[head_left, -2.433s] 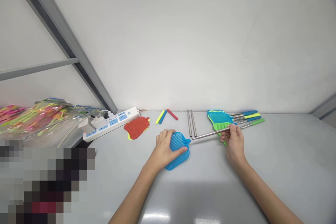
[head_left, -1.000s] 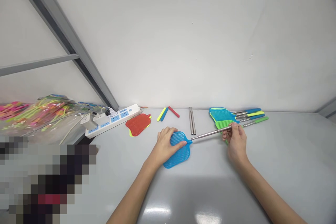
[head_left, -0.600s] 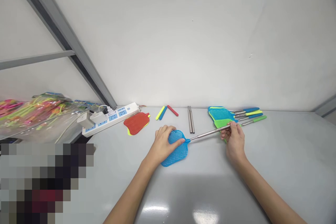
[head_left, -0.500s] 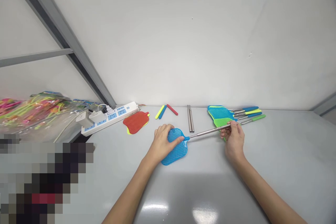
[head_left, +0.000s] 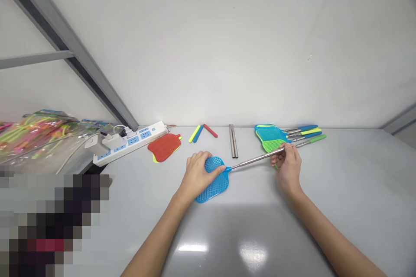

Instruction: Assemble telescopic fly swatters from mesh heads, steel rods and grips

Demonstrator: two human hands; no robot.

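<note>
My left hand [head_left: 198, 176] grips a blue mesh fly swatter head [head_left: 214, 186], thumb lying across it near the neck. A metal rod [head_left: 255, 159] runs from that neck to the right. Its far end sits in the closed fingers of my right hand [head_left: 288, 166]. Just behind this hand lies a pile of fly swatters [head_left: 269, 132] with blue and green heads, metal rods and blue, yellow and green handles. Two loose metal rods [head_left: 233, 142] rest side by side near the wall. A yellow grip [head_left: 194, 134], a blue grip [head_left: 198, 134] and a red grip [head_left: 210, 130] lie left of them.
Further left, a red swatter head [head_left: 164, 148] lies over a yellow one. A white power strip [head_left: 151, 135] with plugs and cables stands beside it. Bags of colourful items [head_left: 45, 134] fill the left side. A white wall [head_left: 227, 52] bounds the grey table [head_left: 351, 181].
The view has shifted slightly, so things appear a little further left and higher. Both hands keep their hold on the swatter, with little visible change.
</note>
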